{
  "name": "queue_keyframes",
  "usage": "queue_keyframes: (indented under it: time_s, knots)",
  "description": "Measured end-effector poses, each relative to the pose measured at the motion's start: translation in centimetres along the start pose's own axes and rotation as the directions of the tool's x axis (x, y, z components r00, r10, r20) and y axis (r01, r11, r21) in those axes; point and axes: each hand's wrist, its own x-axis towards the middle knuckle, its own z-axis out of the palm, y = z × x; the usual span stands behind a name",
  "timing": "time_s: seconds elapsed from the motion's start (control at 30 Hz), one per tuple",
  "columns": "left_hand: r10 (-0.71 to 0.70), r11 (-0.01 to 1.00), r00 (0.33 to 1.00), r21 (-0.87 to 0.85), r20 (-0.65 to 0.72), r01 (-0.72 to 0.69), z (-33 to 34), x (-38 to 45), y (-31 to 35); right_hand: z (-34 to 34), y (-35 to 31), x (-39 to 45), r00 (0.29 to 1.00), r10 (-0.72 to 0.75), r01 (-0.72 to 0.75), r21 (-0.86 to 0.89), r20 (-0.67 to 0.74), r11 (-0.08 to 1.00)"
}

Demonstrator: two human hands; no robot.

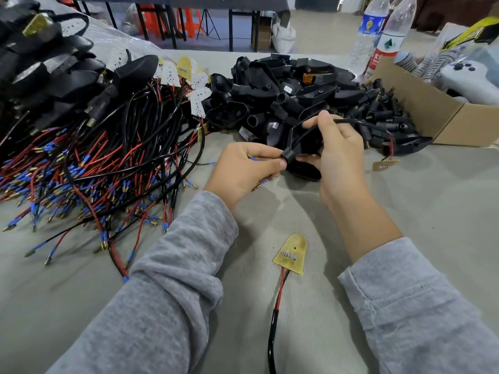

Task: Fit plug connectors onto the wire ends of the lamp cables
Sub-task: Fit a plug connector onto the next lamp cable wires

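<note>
A grey table [405, 201] carries everything. On its left sprawls a heap of cables [89, 163] — black sheaths splitting into red and black wires with blue-sleeved brass tips, fanned toward the near edge. Behind them lies a stack of black lamps [48, 66] on clear plastic, with white LED boards [172, 74] at its right edge. At the centre back sits a pile of shells [283, 87], black and hollow, and just right of it a smaller heap of black plugs [383, 114] touching a cardboard box [437, 117]. The box is open at the top; it holds a white controller [469, 74] and pale ribbed items that are hard to make out. Two clear bottles [378, 31] stand upright behind the box.

The right hand [337, 155] curls round one black shell [305, 141], thumb and forefinger pinching a black cable [359, 121] that runs over the shell's top toward the plugs. The left hand [248, 166] pinches the wire ends at the shell's round neck — a blue tip shows between its fingers. Both arms wear grey sleeves [175, 279].

Near the front lies a yellow board [291, 252], its red and black leads running into a black cable toward the near edge.
</note>
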Motion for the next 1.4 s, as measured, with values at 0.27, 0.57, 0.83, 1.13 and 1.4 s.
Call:
queue_keyframes:
  time_s: [0.27,0.57,0.83,1.13,1.4]
  knots:
    - [0.016,0.999,0.996,-0.05,0.083,-0.011,-0.39,0.21,-0.07,0.06,0.65,0.21,0.999,-0.005,0.009,-0.098,0.04,0.995]
    - [-0.02,0.994,0.965,-0.095,0.26,0.047,-0.21,0.22,-0.18,0.25,0.8,0.37,0.999,0.022,-0.026,-0.091,-0.046,0.996]
    - [0.033,0.981,0.964,-0.192,0.265,0.019,-0.33,0.45,-0.89,0.49,0.71,-0.18,0.99,0.033,-0.001,-0.235,0.136,0.972]
    - [-0.004,0.97,0.951,-0.229,0.31,0.079,-0.24,0.37,-0.65,0.62,0.61,-0.15,0.99,0.063,-0.035,-0.216,0.123,0.976]
    - [-0.055,0.966,0.943,-0.221,0.328,0.134,-0.14,0.26,-0.59,0.16,-0.06,0.16,0.993,0.058,-0.059,-0.009,-0.099,0.998]
